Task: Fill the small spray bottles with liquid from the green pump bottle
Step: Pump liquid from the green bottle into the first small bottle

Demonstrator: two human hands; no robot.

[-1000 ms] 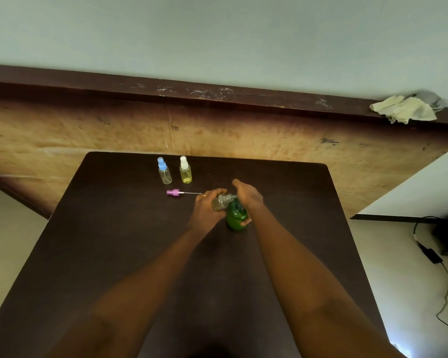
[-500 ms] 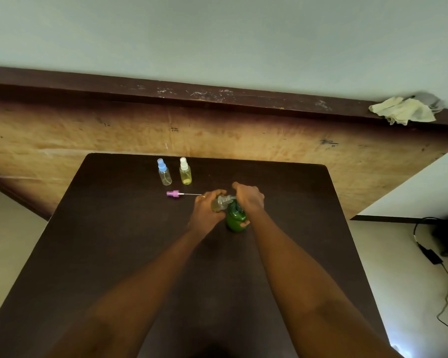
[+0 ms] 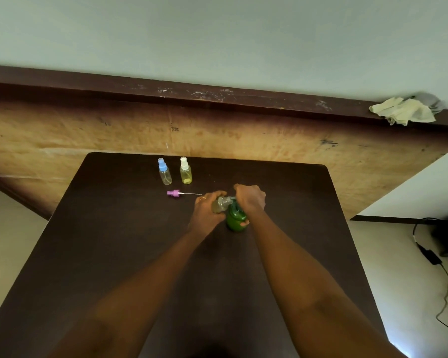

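The green pump bottle stands upright on the dark table, just right of centre. The right hand is closed over its pump top, fingers curled. The left hand, at the bottle's 9 o'clock, grips a small uncapped clear bottle, tilted with its neck touching the pump spout. At 11 o'clock from the hands lies a pink spray head; beyond it stand a blue-capped bottle and a white-capped bottle.
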